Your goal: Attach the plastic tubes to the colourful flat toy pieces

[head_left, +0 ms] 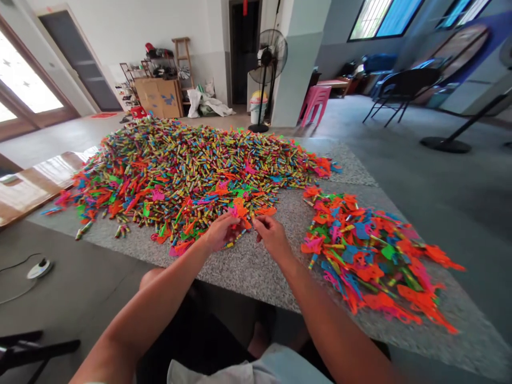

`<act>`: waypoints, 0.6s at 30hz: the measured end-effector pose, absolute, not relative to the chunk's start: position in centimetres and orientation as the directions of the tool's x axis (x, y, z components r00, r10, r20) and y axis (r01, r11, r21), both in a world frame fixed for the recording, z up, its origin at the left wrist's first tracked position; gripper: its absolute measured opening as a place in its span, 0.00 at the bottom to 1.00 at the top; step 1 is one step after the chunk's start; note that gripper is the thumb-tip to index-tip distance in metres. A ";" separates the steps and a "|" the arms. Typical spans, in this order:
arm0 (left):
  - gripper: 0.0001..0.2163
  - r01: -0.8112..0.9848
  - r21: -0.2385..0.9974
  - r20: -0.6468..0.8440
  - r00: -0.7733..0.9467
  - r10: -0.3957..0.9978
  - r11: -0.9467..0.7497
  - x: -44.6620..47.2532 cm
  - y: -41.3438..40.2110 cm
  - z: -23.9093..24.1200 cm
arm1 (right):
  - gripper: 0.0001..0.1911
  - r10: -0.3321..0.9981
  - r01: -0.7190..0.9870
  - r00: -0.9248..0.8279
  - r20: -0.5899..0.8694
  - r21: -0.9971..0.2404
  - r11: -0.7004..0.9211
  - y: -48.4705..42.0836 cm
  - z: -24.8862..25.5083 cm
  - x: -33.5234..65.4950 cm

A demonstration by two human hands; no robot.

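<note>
See bright-orange, flat, cut-out plastic piece (240,207) right at half-curled left hand (221,232), just beside near-pinched right hand (272,234), in gap between both; can't tell actual hold on anything in either.

Pink stools (318,93), a fan (267,56) and heaped plastic pieces (200,157) suggest a home workshop.

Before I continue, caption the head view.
Both hands at the near edge of a colourful heap on a speckled tabletop.
</note>
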State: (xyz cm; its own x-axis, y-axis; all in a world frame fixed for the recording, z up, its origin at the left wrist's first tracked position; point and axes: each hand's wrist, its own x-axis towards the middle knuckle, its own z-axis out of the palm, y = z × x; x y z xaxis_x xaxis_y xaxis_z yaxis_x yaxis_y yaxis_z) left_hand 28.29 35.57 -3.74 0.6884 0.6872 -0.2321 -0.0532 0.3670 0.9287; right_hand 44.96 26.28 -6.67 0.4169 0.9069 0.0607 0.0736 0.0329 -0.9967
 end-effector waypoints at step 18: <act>0.26 -0.021 0.971 -0.148 0.729 0.668 0.238 29.1 32.9 -2.5 | 0.14 0.920 -0.233 0.385 0.066 -0.958 0.167 23.0 -4.6 45.2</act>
State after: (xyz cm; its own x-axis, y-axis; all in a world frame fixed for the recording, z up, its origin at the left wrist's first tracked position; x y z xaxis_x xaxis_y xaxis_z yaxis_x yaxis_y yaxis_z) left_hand 29.14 32.91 -2.45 0.7293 0.6680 -0.1481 -0.0210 0.2382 0.9710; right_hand 45.25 22.96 -4.61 0.3854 0.9203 0.0663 -0.2328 0.1666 -0.9582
